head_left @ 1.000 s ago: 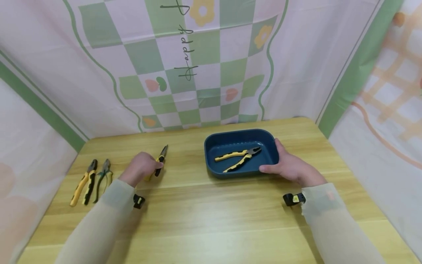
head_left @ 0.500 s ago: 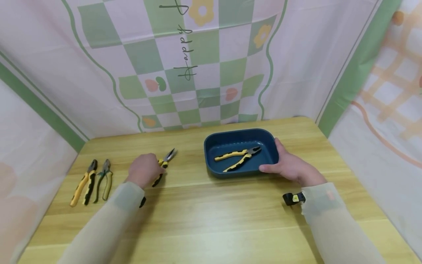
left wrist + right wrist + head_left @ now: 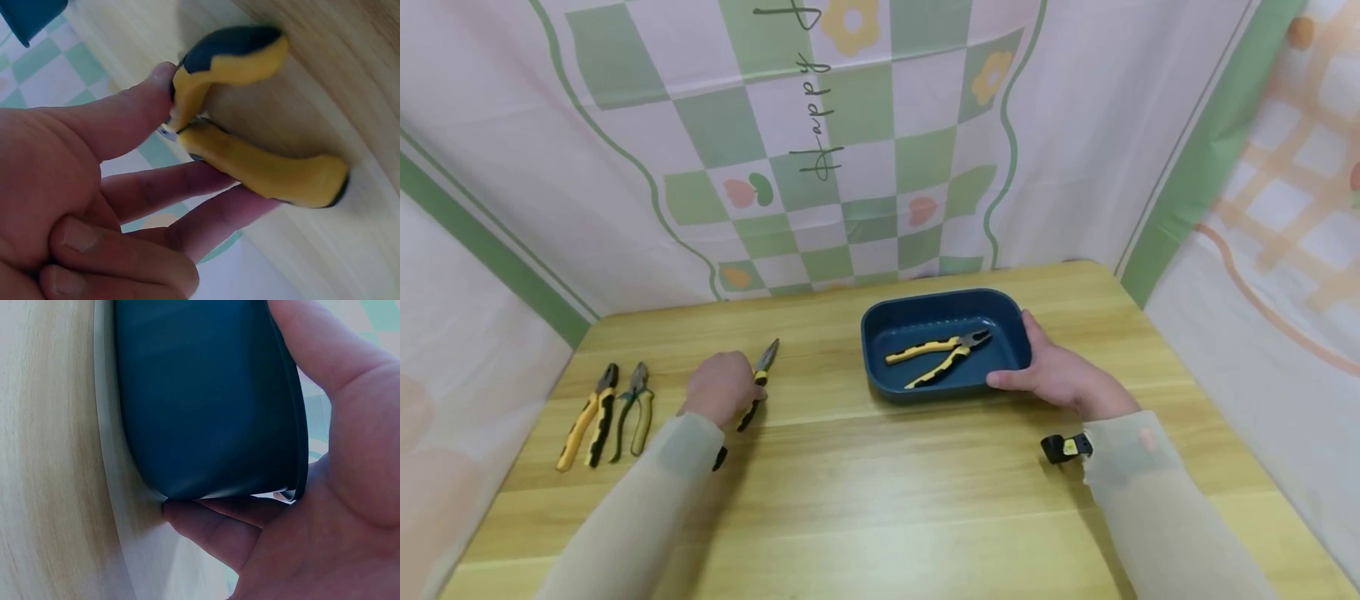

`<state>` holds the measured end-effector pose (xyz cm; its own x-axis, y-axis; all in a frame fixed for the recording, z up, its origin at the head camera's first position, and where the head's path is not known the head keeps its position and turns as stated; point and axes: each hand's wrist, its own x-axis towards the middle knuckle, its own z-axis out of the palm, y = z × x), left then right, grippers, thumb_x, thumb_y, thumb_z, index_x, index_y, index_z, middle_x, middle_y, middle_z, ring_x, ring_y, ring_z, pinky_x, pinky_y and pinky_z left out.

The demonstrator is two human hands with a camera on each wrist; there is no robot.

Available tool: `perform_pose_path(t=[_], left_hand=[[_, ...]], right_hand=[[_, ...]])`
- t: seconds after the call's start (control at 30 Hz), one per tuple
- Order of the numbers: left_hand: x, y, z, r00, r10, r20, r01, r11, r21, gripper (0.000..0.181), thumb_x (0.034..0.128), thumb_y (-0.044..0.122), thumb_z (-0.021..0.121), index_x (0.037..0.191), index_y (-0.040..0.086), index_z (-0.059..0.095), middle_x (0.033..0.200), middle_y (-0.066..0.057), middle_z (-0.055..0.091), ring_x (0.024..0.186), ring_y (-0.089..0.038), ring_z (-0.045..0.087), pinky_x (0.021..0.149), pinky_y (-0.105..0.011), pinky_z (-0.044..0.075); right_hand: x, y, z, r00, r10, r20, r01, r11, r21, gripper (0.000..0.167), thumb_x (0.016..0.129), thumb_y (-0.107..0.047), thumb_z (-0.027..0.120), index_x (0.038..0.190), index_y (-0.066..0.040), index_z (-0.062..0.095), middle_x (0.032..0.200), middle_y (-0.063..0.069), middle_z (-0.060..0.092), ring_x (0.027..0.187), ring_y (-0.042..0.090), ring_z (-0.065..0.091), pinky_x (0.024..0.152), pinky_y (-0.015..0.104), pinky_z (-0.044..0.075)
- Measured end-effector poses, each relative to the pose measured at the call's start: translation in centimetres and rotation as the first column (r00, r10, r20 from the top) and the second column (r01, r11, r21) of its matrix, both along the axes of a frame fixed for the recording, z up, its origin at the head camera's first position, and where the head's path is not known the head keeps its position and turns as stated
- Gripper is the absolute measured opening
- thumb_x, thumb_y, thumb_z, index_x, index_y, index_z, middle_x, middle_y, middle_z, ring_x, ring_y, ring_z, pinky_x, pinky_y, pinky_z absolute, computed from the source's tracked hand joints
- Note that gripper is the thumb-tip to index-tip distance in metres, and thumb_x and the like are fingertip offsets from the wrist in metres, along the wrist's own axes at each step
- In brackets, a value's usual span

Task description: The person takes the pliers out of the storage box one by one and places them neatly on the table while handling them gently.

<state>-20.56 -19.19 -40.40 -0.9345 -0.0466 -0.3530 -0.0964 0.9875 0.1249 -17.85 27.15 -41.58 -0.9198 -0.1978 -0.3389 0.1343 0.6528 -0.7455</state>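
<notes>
My left hand (image 3: 722, 390) pinches a pair of needle-nose pliers (image 3: 762, 375) with yellow and black handles, over the left half of the table. In the left wrist view the thumb and two fingers hold the pliers' spread handles (image 3: 262, 162) close to the pivot, while the other fingers fold toward the palm. At the right end of a dark blue box (image 3: 880, 385), my right hand (image 3: 1063, 375) grips its wall, thumb at the near side and fingers round the end. Inside the box lies another pair of yellow and black pliers (image 3: 951, 350) with its handles spread.
Two more pairs lie side by side at the table's left: yellow and black pliers (image 3: 591, 417) and green-handled pliers (image 3: 637, 408). Printed cloth (image 3: 865, 167) hangs along the table's back edge and both sides. The wooden table (image 3: 880, 500) stretches in front of the box.
The needle-nose pliers came up in my left hand and swung, the tip going right and then back left. My right hand and the box keep their place.
</notes>
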Motion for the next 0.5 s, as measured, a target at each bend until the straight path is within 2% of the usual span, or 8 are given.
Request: perform_pose_path(t=[0.17,0.37,0.5], left_hand=[[0.4,-0.7,0.1,0.999,0.035,0.015,-0.035,0.999,-0.011,0.034,0.0913,0.030,0.072,0.069,0.006,0.064,0.070,-0.008,0.061,0.059,-0.020,0.056,0.047,-0.031,0.045],[0.5,-2.3,0.3,0.997,0.073,0.013,-0.072,0.997,-0.038,0.028,0.0953,0.009,0.052,0.070,0.002,0.062,0.075,-0.013,0.061,0.063,-0.026,0.058,0.048,-0.034,0.047],[0.4,-3.3,0.5,0.992,0.112,0.056,-0.107,0.992,-0.072,0.028,0.0966,0.006,0.047,0.075,0.000,0.064,0.079,-0.015,0.061,0.064,-0.025,0.056,0.051,-0.033,0.045]], right_hand=[[-0.1,0.0,0.0,1.000,0.001,0.005,-0.001,1.000,0.006,0.140,0.074,-0.069,0.075,0.152,-0.019,-0.029,0.160,0.028,-0.010,0.142,0.054,0.007,0.109,0.067,0.014],[-0.1,0.0,0.1,1.000,0.001,0.006,-0.001,1.000,-0.001,0.140,0.074,-0.069,0.075,0.152,-0.018,-0.029,0.160,0.028,-0.011,0.143,0.054,0.006,0.109,0.067,0.013],[-0.1,0.0,0.1,1.000,0.000,0.008,0.000,1.000,0.003,0.140,0.074,-0.069,0.075,0.152,-0.018,-0.029,0.160,0.028,-0.011,0.143,0.054,0.006,0.109,0.067,0.013]])
